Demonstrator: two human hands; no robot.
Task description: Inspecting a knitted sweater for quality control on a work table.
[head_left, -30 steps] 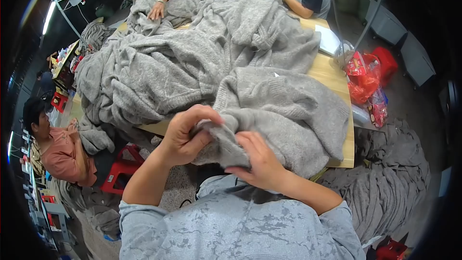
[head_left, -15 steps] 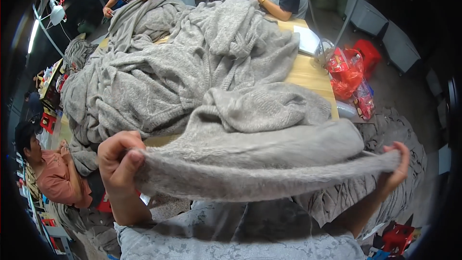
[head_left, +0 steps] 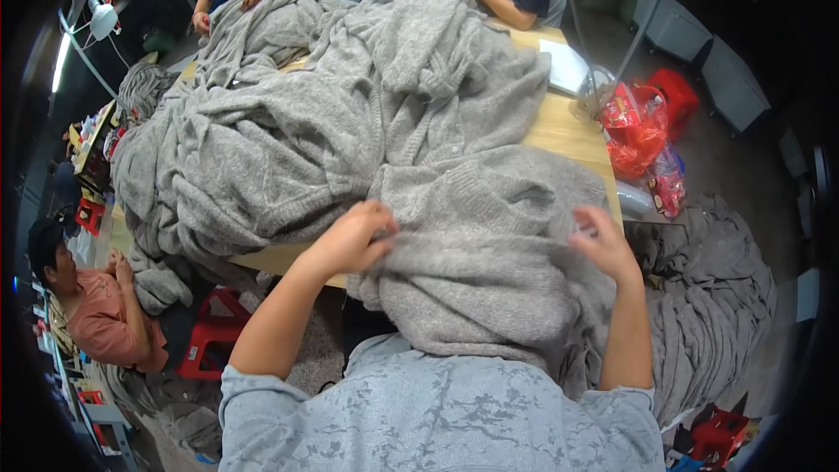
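Observation:
A grey knitted garment (head_left: 476,293) lies bunched over the near table edge and hangs down against my body. A folded band of it runs crosswise between my hands. My left hand (head_left: 357,238) is at the band's left end, its fingers curled and smeared by motion; whether they grip the knit cannot be made out. Beyond the band's right end, my right hand (head_left: 605,243) has its thumb and fingers bent but apart, with nothing visible between them.
Grey knitwear heaps (head_left: 253,149) cover much of the wooden table (head_left: 572,135). White paper (head_left: 564,65) and red plastic bags (head_left: 636,127) are at the right. Co-workers sit left and work across the table. A red stool (head_left: 210,341) stands lower left; more knitwear (head_left: 708,323) is piled right.
Both hands have moved inward and farther over the table. The band stretched between them has dropped onto the garment. My right hand has let go of its end.

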